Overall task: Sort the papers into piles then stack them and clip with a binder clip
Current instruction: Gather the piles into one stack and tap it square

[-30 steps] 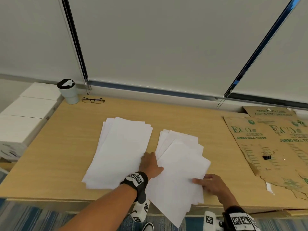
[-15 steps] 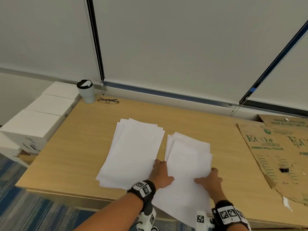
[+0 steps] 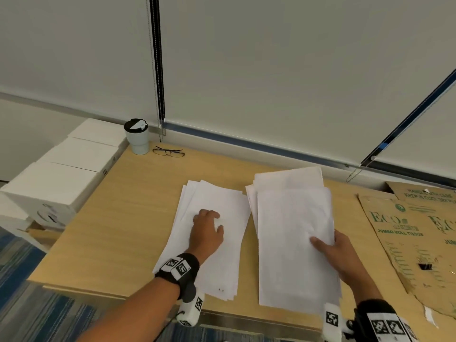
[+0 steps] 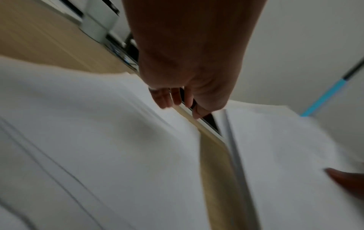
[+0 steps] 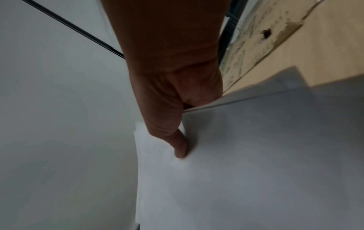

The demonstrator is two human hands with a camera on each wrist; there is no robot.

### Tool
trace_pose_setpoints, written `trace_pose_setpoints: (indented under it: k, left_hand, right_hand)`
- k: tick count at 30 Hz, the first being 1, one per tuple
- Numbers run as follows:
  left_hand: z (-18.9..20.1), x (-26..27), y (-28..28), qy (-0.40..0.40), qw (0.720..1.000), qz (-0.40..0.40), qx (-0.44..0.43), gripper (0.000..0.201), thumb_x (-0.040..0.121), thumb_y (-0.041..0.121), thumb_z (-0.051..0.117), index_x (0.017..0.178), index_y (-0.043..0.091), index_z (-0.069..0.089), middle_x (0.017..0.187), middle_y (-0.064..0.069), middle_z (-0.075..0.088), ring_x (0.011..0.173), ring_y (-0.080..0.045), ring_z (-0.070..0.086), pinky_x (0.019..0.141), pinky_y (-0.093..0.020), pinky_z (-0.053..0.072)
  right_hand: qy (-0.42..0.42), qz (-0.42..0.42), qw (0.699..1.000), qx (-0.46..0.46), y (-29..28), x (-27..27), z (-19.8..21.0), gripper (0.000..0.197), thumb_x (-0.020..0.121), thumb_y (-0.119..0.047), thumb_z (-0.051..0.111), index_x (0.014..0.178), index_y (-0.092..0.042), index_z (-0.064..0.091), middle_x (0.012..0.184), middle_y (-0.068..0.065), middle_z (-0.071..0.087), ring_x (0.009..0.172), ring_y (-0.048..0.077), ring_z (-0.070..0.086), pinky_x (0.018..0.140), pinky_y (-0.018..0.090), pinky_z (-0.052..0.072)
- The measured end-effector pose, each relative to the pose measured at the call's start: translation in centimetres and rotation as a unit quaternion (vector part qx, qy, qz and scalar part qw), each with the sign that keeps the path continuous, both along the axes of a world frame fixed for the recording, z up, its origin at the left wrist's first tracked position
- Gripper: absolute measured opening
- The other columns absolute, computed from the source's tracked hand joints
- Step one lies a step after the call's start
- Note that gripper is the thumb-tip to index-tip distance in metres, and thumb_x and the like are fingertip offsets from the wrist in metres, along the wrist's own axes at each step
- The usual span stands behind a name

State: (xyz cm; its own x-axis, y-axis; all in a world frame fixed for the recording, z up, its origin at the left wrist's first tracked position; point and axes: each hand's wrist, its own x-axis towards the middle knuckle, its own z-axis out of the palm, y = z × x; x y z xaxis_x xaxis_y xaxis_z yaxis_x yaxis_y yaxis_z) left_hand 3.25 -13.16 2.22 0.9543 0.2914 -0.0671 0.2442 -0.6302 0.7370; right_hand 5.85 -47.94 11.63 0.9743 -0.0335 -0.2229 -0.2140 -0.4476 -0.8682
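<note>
Table (image 3: 128, 218): light wood, the landmark for all positions.
Cardboard sheet (image 3: 417, 233): flattened, on the table's right end.
Right pile (image 3: 293, 238): white sheets, mid-table, its near edge lifted and overhanging the table's front edge.
Left pile (image 3: 229, 208): loosely fanned sheets, flat on the table, just left of the right pile.
Right hand (image 3: 338, 255): pinches the right pile's right edge, thumb on top, fingers beneath.
Left hand (image 3: 206, 233): palm down on the left pile, fingers bent, holding nothing.
Tumbler (image 3: 137, 137): upright, table's far-left corner.
Glasses (image 3: 169, 152): folded, just right of the tumbler.
Binder clip (image 3: 425, 266): black, on the cardboard sheet.
</note>
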Motion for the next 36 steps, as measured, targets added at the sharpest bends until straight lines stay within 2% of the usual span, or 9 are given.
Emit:
trace_pose_setpoints:
  k: [4,10,15,17,19,23,27,31,36]
  left_hand:
    - [-0.2,0.2,6.5,0.078,0.988,0.129,0.037,0.045,0.092,0.031,0.069,0.131,0.011,0.058,0.14,-0.014,0.046,0.131,-0.037,0.045,0.101,-0.051,0.049]
    - [-2.2,-1.7,9.4,0.065,0.982,0.168,-0.059,0.056,0.102,0.04,0.055,0.142,0.001,0.05,0.141,-0.022,0.049,0.126,-0.038,0.051,0.104,-0.045,0.045]
    - [-1.7,-1.2,9.0,0.091,0.974,0.163,-0.129,0.066,0.104,0.054,0.041,0.15,0.007,0.043,0.147,-0.02,0.05,0.132,-0.037,0.051,0.108,-0.045,0.042]
    - [-1.2,-0.9,9.0,0.1,0.973,0.156,-0.135,0.07,0.103,0.06,0.037,0.152,0.01,0.04,0.15,-0.018,0.048,0.135,-0.037,0.05,0.109,-0.045,0.041]
    - [-1.5,-0.8,9.2,0.106,0.973,0.156,-0.131,0.073,0.101,0.062,0.039,0.152,0.009,0.04,0.149,-0.017,0.048,0.134,-0.036,0.051,0.107,-0.044,0.042]
    - [-1.9,-0.9,9.1,0.131,0.974,0.154,-0.101,0.071,0.086,0.063,0.058,0.134,0.011,0.051,0.126,-0.011,0.06,0.11,-0.034,0.063,0.093,-0.043,0.055]
    - [-1.9,-0.5,9.3,0.169,0.962,0.166,-0.139,0.06,0.077,0.05,0.072,0.117,0.007,0.056,0.109,-0.006,0.065,0.094,-0.028,0.067,0.076,-0.035,0.058]
    - [-1.6,-0.3,9.9,0.207,0.946,0.159,-0.192,0.03,0.081,0.035,0.076,0.084,0.012,0.058,0.09,-0.003,0.064,0.08,-0.021,0.064,0.074,-0.032,0.055]
    - [-1.6,0.2,10.2,0.24,0.948,0.137,-0.159,0.074,0.076,0.046,0.079,0.134,0.01,0.051,0.139,-0.014,0.039,0.111,-0.028,0.057,0.091,-0.035,0.055]
  right_hand:
    - [-0.011,0.006,0.995,0.102,3.1,1.7,3.0,0.038,0.09,-0.015,0.077,0.127,-0.011,0.068,0.117,0.008,0.078,0.102,0.032,0.077,0.089,0.054,0.061]
    - [0.099,-0.017,0.968,0.232,10.2,3.5,-1.2,0.04,0.091,-0.013,0.076,0.127,0.0,0.067,0.121,0.019,0.075,0.109,0.04,0.073,0.097,0.057,0.056]
    - [0.131,-0.038,0.988,0.075,16.2,1.9,-10.1,0.033,0.08,-0.017,0.084,0.109,-0.006,0.073,0.123,0.018,0.073,0.101,0.035,0.073,0.09,0.051,0.06]
    - [0.137,-0.026,0.987,-0.081,18.2,1.8,-12.7,0.05,0.07,-0.036,0.083,0.113,-0.016,0.067,0.128,0.013,0.064,0.117,0.036,0.062,0.1,0.051,0.053]
    - [0.129,0.0,0.97,-0.206,19.7,1.5,-13.5,0.052,0.079,-0.029,0.076,0.124,-0.011,0.058,0.129,0.014,0.049,0.125,0.04,0.047,0.106,0.045,0.043]
    - [0.037,0.035,0.992,-0.116,21.0,0.9,-13.1,0.063,0.073,-0.005,0.066,0.135,-0.006,0.053,0.127,0.011,0.06,0.12,0.037,0.056,0.097,0.05,0.054]
    - [0.092,0.067,0.986,-0.12,21.8,1.8,-12.9,0.063,0.074,-0.02,0.077,0.13,-0.004,0.053,0.12,0.006,0.061,0.111,0.029,0.061,0.09,0.044,0.055]
    - [0.134,0.137,0.946,-0.261,23.1,1.6,-12.5,0.068,0.086,-0.032,0.073,0.142,-0.009,0.041,0.136,0.016,0.043,0.132,0.039,0.043,0.109,0.043,0.043]
    - [0.104,0.169,0.943,-0.267,23.3,1.0,-12.6,0.072,0.09,-0.026,0.067,0.154,-0.025,0.032,0.142,0.009,0.028,0.135,0.035,0.026,0.108,0.047,0.038]
